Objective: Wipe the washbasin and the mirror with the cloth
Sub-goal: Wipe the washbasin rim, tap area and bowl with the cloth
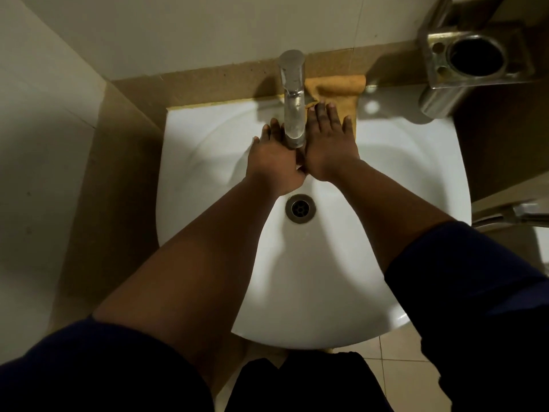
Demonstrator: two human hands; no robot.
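Note:
The white washbasin fills the middle of the head view, its metal drain near the centre. A yellow-brown cloth lies on the basin's back rim, just right of the chrome tap. My right hand lies flat with straight fingers, fingertips on the cloth's near part. My left hand reaches under the tap from the left with fingers extended; the spout hides some of them. The two hands touch at the heel. No mirror is in view.
A steel holder with a round dark opening is fixed to the wall at the upper right. A metal fitting juts in at the right edge. A tan stone ledge runs behind the basin. Tiled floor shows below.

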